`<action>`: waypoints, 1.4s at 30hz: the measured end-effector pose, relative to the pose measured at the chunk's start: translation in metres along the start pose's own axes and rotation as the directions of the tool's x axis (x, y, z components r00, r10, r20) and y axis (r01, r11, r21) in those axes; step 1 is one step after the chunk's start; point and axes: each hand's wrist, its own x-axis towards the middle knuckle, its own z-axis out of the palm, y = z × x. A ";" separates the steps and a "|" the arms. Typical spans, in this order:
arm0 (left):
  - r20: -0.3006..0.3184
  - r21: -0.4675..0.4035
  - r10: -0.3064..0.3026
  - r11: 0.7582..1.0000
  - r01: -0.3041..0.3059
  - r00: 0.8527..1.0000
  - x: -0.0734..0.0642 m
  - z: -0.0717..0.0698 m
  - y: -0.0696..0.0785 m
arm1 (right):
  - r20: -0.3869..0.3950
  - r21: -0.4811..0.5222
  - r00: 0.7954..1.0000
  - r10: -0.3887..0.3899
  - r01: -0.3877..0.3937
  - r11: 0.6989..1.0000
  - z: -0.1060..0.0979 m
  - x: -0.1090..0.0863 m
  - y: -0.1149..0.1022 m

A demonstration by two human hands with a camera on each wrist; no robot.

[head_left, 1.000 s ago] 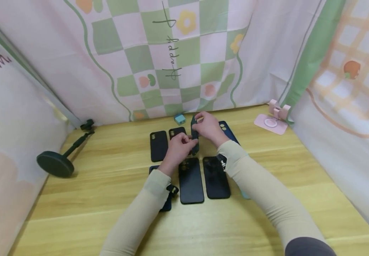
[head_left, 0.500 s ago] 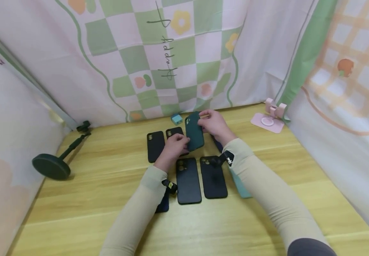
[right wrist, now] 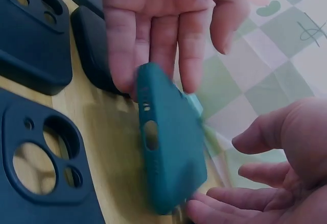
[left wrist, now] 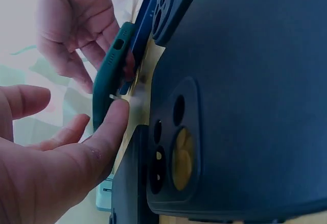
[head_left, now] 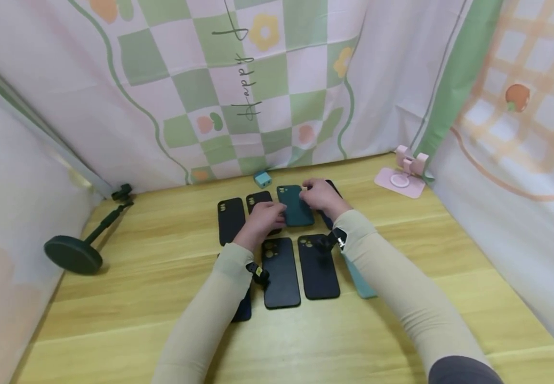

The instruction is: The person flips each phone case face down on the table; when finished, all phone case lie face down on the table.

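A dark teal phone case [head_left: 297, 207] sits between the two hands in the back row of cases. My left hand [head_left: 263, 218] is at its left side, fingers fairly straight, fingertips right at the edge. On the other side, my right hand [head_left: 323, 196] reaches the case's right edge with loose fingers. In the right wrist view, both thumbs stand away from the teal case [right wrist: 176, 147], which leans slightly over the wood. A black phone case [head_left: 259, 198] lies partly behind the left hand, and a dark blue phone case [head_left: 327, 220] is partly hidden by the right.
Another black case [head_left: 231, 220] lies at the back left. In front are a large black case [head_left: 281, 277], a second black one [head_left: 320, 272], a navy case [head_left: 243, 309] and a light teal case [head_left: 362, 280]. A blue charger block [head_left: 262, 179], pink stand [head_left: 400, 180] and dark round-based stand [head_left: 73, 255] stand around.
The teal case was upright on edge, then tilted with its back showing, and has now come down nearly flat. Both hands lowered with it and their grip loosened.
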 end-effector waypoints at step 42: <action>0.097 0.085 0.170 0.980 -0.179 0.981 0.003 0.065 0.009 | -0.138 -0.463 0.990 0.017 -0.080 0.883 -0.070 0.007 0.049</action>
